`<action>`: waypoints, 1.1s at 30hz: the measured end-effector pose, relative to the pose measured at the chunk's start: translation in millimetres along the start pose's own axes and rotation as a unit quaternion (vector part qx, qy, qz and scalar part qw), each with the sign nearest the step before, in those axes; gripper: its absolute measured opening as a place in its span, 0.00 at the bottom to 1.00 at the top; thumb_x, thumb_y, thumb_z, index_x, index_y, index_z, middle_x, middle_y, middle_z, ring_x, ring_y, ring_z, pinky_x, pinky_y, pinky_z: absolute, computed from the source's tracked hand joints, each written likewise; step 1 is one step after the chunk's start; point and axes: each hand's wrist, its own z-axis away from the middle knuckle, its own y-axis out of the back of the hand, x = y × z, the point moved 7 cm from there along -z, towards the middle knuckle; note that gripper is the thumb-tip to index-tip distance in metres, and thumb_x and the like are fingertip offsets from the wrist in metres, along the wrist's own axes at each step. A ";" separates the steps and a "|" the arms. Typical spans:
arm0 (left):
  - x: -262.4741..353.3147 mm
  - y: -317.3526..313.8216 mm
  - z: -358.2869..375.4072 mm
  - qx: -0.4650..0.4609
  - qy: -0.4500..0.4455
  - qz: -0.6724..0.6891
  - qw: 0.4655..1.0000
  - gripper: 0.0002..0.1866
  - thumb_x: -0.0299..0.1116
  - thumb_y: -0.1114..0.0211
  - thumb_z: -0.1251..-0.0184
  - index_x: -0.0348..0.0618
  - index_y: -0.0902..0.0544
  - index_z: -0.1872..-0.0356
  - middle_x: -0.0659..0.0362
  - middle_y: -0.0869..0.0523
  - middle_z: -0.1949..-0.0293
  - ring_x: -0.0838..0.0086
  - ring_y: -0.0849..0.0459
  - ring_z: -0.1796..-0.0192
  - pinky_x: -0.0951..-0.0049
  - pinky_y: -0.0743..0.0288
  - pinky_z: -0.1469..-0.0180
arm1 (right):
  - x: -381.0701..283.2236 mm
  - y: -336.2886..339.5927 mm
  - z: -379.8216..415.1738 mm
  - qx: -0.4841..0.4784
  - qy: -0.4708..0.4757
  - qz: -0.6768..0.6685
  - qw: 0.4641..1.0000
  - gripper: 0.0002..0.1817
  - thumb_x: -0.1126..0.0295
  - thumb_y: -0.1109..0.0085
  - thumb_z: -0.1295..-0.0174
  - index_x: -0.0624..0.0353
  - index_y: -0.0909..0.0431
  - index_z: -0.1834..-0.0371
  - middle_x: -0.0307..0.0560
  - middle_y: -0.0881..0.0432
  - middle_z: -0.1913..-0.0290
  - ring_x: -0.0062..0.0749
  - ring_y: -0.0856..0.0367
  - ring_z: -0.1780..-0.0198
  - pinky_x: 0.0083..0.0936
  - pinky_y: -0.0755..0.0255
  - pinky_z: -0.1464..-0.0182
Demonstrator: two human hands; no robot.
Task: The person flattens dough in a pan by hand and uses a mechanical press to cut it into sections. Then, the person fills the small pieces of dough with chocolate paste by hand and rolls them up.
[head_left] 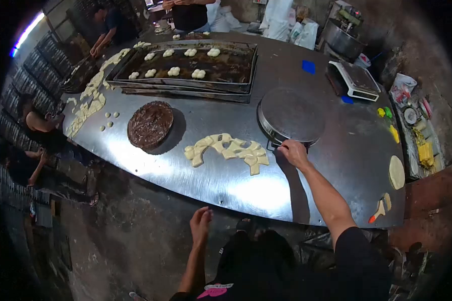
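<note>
My right hand (295, 152) is closed on the small handle at the near edge of a round, flat-topped metal pan (291, 114), which lies on the steel table. Left of it, a sheet of pale dough scraps (231, 149) with cut-out holes lies flat on the metal. Farther left sits a round dark brown crusted pan (150, 125). My left hand (200, 224) hangs in the air just off the table's front edge, fingers loosely curled together, with nothing visible in them.
Stacked baking trays (186, 83) with dough pieces stand at the back. On the right are a scale (355, 83), a flat dough round (397, 172) and a brush (378, 210). More dough scraps (93, 95) line the left edge. Several people stand across and to the left.
</note>
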 end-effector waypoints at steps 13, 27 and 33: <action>49.5 -225.7 -93.5 -0.036 -0.290 -0.552 0.781 0.10 0.34 0.34 0.40 0.37 0.19 0.72 0.45 0.18 0.68 0.49 0.18 0.63 0.54 0.24 0.60 | -41.5 -40.3 39.5 -0.022 -0.106 -0.050 0.993 0.16 0.58 0.41 0.40 0.62 0.20 0.60 0.59 0.21 0.61 0.56 0.19 0.58 0.46 0.24 0.56; 41.9 -102.7 -70.0 -0.356 -0.072 -0.364 0.858 0.13 0.33 0.37 0.41 0.38 0.24 0.57 0.48 0.18 0.68 0.51 0.17 0.59 0.56 0.24 0.56 | -42.9 40.3 -39.9 0.216 -0.070 0.023 0.974 0.19 0.59 0.45 0.35 0.62 0.23 0.49 0.59 0.24 0.45 0.55 0.25 0.45 0.44 0.31 0.44; 55.5 -84.5 -92.1 -0.414 -0.204 -0.500 0.733 0.13 0.32 0.41 0.38 0.38 0.24 0.55 0.44 0.17 0.61 0.48 0.17 0.57 0.52 0.23 0.53 | 11.6 -13.1 -83.6 0.011 -0.138 0.179 0.974 0.21 0.56 0.51 0.31 0.60 0.24 0.45 0.60 0.29 0.37 0.60 0.36 0.33 0.49 0.40 0.33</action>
